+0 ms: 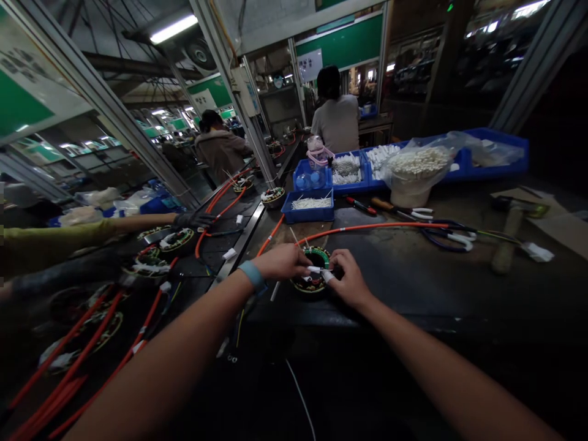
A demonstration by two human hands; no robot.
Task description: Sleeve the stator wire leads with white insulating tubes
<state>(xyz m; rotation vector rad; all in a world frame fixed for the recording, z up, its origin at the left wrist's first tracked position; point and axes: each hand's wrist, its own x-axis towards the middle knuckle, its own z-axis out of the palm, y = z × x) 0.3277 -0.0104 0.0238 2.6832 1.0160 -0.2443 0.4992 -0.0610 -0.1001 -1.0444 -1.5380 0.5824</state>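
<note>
A round motor stator [315, 274] with wound coils and a green rim lies on the dark bench in front of me. An orange cable [367, 226] runs from it to the right. My left hand [282, 262] is closed at the stator's left edge, pinching a thin white sleeve [316, 269] that lies across the top. My right hand [348, 278] is closed at the right edge, its fingertips pinching the other end of the same sleeve. A light blue band [252, 275] sits on my left wrist.
Blue bins [309, 214] of white sleeves and parts stand behind the stator, beside a bag of white pieces [416, 166]. Pliers [404, 211], scissors [448, 236] and a hammer [508, 236] lie at right. At left a conveyor [151, 263] carries more stators; a co-worker's gloved hand [193, 220] reaches over it. Two people sit farther back.
</note>
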